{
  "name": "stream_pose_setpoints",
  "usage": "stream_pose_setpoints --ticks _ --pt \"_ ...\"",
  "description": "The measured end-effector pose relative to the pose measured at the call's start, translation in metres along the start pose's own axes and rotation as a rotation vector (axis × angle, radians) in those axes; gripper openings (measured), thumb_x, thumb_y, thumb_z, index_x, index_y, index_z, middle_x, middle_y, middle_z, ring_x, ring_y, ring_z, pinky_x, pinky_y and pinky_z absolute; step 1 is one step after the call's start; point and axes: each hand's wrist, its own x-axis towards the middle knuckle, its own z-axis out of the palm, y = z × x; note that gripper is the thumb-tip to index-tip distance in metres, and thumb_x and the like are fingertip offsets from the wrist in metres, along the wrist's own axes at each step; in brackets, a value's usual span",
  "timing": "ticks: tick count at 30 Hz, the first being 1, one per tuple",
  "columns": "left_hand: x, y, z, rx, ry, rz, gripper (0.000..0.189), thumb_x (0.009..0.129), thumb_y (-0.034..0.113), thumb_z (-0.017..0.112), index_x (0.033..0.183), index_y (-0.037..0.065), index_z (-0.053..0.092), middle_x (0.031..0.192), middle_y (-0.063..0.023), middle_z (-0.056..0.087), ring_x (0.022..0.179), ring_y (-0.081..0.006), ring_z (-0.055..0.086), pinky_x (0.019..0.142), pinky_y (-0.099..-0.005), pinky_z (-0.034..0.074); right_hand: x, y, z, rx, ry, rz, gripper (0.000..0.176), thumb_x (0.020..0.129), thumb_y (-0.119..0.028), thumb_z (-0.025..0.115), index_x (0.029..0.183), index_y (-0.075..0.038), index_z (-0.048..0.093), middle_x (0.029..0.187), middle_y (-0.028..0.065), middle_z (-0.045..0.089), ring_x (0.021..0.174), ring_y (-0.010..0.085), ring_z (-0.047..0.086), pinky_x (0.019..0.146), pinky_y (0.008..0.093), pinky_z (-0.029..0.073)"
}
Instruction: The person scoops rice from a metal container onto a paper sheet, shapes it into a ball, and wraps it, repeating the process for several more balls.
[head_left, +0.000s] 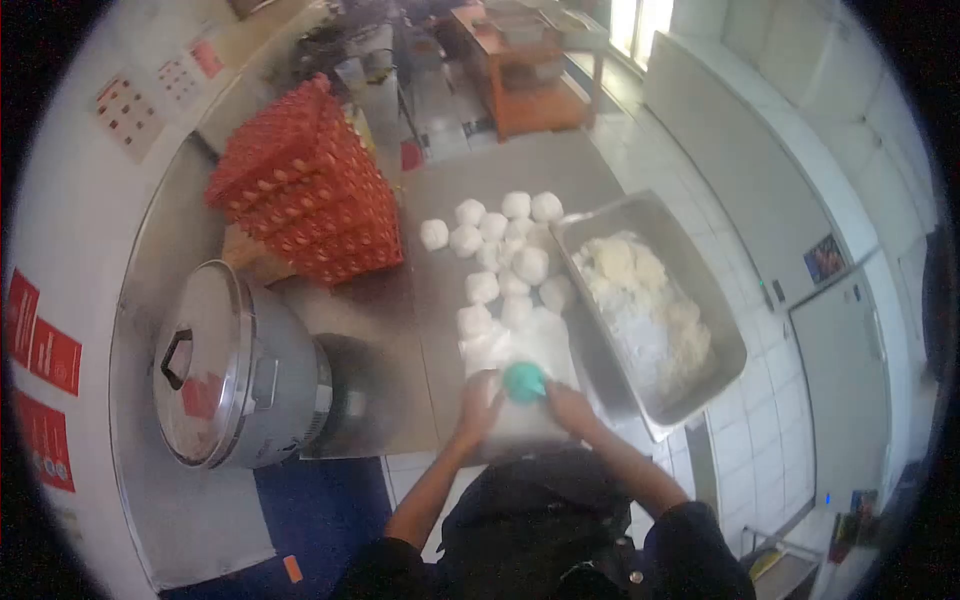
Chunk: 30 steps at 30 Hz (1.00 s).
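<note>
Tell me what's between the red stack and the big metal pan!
The head view shows white balls sitting on the table between the red stack and the metal pan.

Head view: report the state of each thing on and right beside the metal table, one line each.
Large pot, lid on.
Red trays, stacked.
White balls, bunched on the metal table, uncovered.
Steel pan, uncovered, holding a pale mass in uneven heaps.
Green scoop, handle in the right hand.
White layer, spread out; material unclear.
Left hand, beside the scoop; grip unclear.
</note>
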Motion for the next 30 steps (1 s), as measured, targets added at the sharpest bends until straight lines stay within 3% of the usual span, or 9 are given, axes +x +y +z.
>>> stream_pose_setpoints --ticks 2,5,9,15,20,24,27,28,30 --pt "-0.025 -0.006 -0.036 0.044 -0.208 -0.126 0.052 0.089 0.032 0.066 0.131 0.004 0.053 0.134 -0.0193 0.054 0.124 -0.0387 0.049 0.108 -0.0512 0.033 -0.004 -0.006 -0.005 0.093 0.005 0.017 0.036 0.097 -0.029 0.054 0.122 -0.005 0.047 0.099 0.021 0.065 0.088 0.0412 0.065 0.074 0.0522 0.053" --pt "-0.057 -0.033 -0.059 0.267 -0.424 0.069 0.056 0.086 0.032 0.069 0.133 0.006 0.052 0.141 -0.0166 0.049 0.128 -0.0373 0.046 0.109 -0.0517 0.032 0.0 -0.003 -0.014 0.104 0.03 0.045 0.037 0.096 -0.031 0.057 0.119 -0.004 0.047 0.097 0.022 0.065 0.084 0.0448 0.065 0.073 0.0538 0.052" --pt "-0.069 -0.039 -0.065 0.376 -0.475 0.164 0.057 0.083 0.032 0.072 0.132 0.009 0.054 0.143 -0.0131 0.048 0.132 -0.0315 0.044 0.109 -0.0494 0.031 0.006 -0.033 -0.067 0.14 0.134 0.103 0.037 0.096 -0.031 0.058 0.118 -0.003 0.047 0.096 0.0256 0.066 0.082 0.0476 0.065 0.071 0.055 0.051" --pt "-0.066 -0.056 -0.064 0.354 -0.448 0.341 0.035 0.083 0.02 0.067 0.114 0.007 0.063 0.125 -0.0097 0.061 0.121 -0.0286 0.053 0.101 -0.0441 0.041 -0.038 0.001 -0.152 0.098 0.834 0.501 0.032 0.098 -0.024 0.057 0.118 -0.001 0.048 0.1 0.0297 0.065 0.091 0.0493 0.063 0.074 0.0542 0.048" --pt "-0.05 -0.055 -0.074 0.328 -0.533 0.337 0.021 0.088 0.016 0.061 0.105 0.007 0.068 0.115 -0.0065 0.066 0.114 -0.0252 0.058 0.098 -0.0406 0.045 -0.098 0.093 -0.139 -0.148 0.518 0.62 0.036 0.092 -0.021 0.064 0.122 -0.005 0.051 0.102 0.0257 0.066 0.095 0.0457 0.064 0.079 0.0526 0.048" --pt "-0.038 -0.054 -0.076 0.157 -0.514 0.244 0.018 0.088 0.015 0.061 0.1 0.004 0.069 0.105 -0.009 0.069 0.105 -0.0275 0.062 0.094 -0.0402 0.048 -0.09 0.056 -0.135 -0.398 0.63 0.616 0.039 0.087 -0.017 0.069 0.124 -0.007 0.057 0.108 0.0192 0.066 0.106 0.0373 0.062 0.085 0.0471 0.049" --pt "-0.027 -0.046 -0.082 0.081 -0.509 0.24 0.016 0.087 0.009 0.064 0.1 0.002 0.069 0.102 -0.0112 0.07 0.099 -0.0297 0.065 0.088 -0.0398 0.051 -0.064 -0.028 -0.131 -0.054 0.745 0.343 0.035 0.084 -0.015 0.073 0.116 -0.006 0.063 0.11 0.0168 0.066 0.104 0.036 0.063 0.091 0.0435 0.048" --pt "-0.023 -0.043 -0.084 0.056 -0.516 0.227 0.016 0.087 0.009 0.063 0.1 0.002 0.069 0.101 -0.0117 0.07 0.097 -0.0308 0.065 0.087 -0.0394 0.051 -0.059 -0.033 -0.113 0.302 0.489 0.236 0.038 0.082 -0.017 0.075 0.117 -0.005 0.064 0.114 0.0164 0.065 0.108 0.0351 0.061 0.095 0.0427 0.046" --pt "-0.014 -0.037 -0.085 0.02 -0.51 0.171 0.016 0.088 0.008 0.063 0.101 0.002 0.069 0.101 -0.0126 0.07 0.094 -0.0315 0.067 0.084 -0.0384 0.053 -0.053 -0.065 -0.076 0.299 0.257 0.069 0.054 0.076 -0.022 0.082 0.124 -0.008 0.061 0.124 0.0155 0.061 0.121 0.0337 0.054 0.102 0.0431 0.042"
